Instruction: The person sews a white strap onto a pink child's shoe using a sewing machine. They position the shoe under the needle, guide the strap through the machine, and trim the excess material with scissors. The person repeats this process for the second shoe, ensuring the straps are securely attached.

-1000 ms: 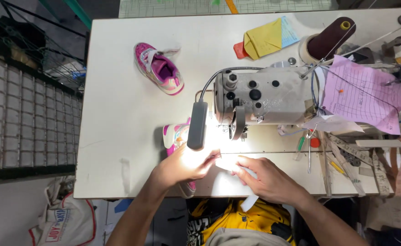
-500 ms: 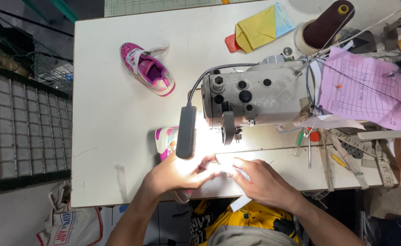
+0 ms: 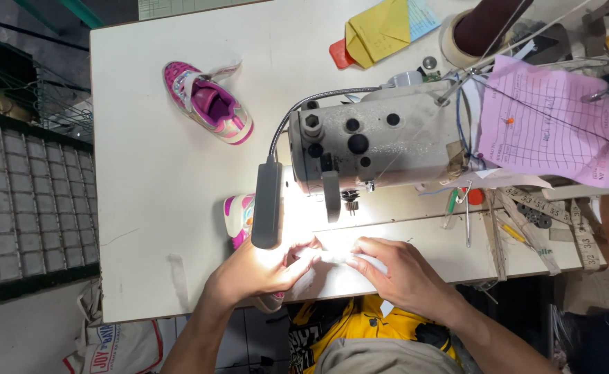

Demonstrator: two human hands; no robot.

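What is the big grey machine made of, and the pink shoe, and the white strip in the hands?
The sewing machine looks like painted metal, scuffed and dull. The pink shoe seems soft fabric with glossy plastic-like trim. The white strip looks like cloth or thin foam, though the lamp's glare makes that uncertain.

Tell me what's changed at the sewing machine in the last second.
Both hands, left hand and right hand, have closed in on the white piece under the lamp and now pinch it between them. The pink shoe, sewing machine and pink paper lie as before.
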